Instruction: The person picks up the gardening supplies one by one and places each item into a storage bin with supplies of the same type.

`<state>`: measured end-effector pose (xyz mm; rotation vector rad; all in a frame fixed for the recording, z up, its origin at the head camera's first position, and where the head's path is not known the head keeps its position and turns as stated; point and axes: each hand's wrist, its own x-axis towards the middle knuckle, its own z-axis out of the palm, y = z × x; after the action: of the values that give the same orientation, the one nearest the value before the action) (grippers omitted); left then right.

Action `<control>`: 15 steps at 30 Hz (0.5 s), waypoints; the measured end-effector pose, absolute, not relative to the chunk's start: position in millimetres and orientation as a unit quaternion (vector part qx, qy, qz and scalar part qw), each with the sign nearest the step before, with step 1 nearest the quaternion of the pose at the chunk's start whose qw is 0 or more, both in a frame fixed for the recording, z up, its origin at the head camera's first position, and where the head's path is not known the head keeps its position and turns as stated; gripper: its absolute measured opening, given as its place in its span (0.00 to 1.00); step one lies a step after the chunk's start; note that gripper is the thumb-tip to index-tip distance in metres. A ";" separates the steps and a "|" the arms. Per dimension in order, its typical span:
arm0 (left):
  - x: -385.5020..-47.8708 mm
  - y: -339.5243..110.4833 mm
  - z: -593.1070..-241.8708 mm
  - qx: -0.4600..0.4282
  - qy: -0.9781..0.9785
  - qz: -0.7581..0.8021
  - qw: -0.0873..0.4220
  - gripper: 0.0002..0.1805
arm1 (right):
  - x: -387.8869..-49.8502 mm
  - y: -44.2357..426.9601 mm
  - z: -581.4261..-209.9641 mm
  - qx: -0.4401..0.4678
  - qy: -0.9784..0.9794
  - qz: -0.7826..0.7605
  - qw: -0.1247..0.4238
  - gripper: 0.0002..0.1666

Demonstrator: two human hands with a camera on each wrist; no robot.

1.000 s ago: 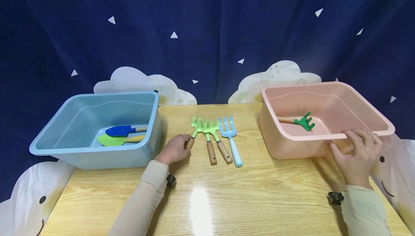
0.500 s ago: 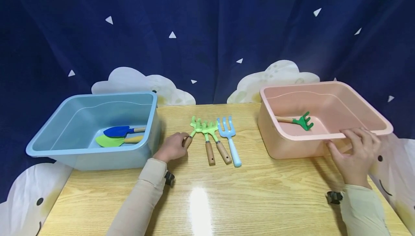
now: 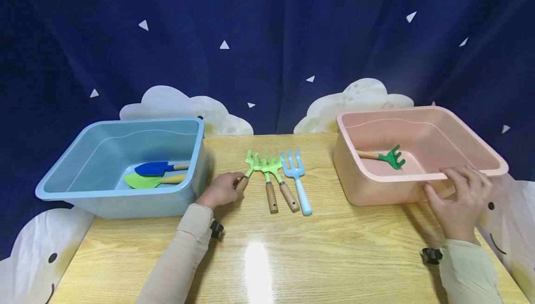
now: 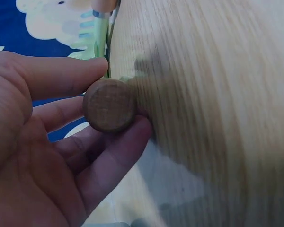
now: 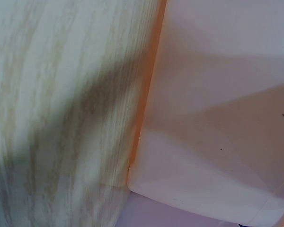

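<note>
The left grip [image 3: 221, 190] pinches a green rake's wooden handle [image 4: 109, 105] snugly; the right grip [image 3: 461, 197] clasps the pink tub's rim [image 3: 393, 177].

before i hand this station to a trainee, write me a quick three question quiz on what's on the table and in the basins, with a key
1. True or false: the dark green hand rake lies inside the pink basin.
2. How many trowels lie in the blue basin?
3. What does the left hand grip?
A) the light blue hand fork
B) the leftmost light green hand rake
C) the rim of the pink basin

Key:
1. True.
2. Two, one blue and one light green.
3. B, by its wooden handle.
</note>
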<state>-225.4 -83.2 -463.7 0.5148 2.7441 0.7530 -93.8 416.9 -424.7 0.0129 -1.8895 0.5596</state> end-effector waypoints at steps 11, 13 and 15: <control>-221.6 -86.1 -459.6 0.177 0.940 0.269 0.117 0.25 | -93.0 416.8 -425.2 0.003 -0.806 0.232 0.545 0.46; -220.8 -85.6 -458.9 0.178 0.944 0.256 0.105 0.24 | -93.8 416.8 -425.3 0.005 -0.803 0.233 0.548 0.47; -220.0 -85.4 -458.9 0.179 0.949 0.243 0.094 0.23 | -95.0 416.8 -425.3 0.007 -0.798 0.236 0.555 0.46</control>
<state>-220.0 -85.4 -458.9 0.5302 2.8139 0.7221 -95.0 416.8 -425.3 0.0162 -1.8850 0.5579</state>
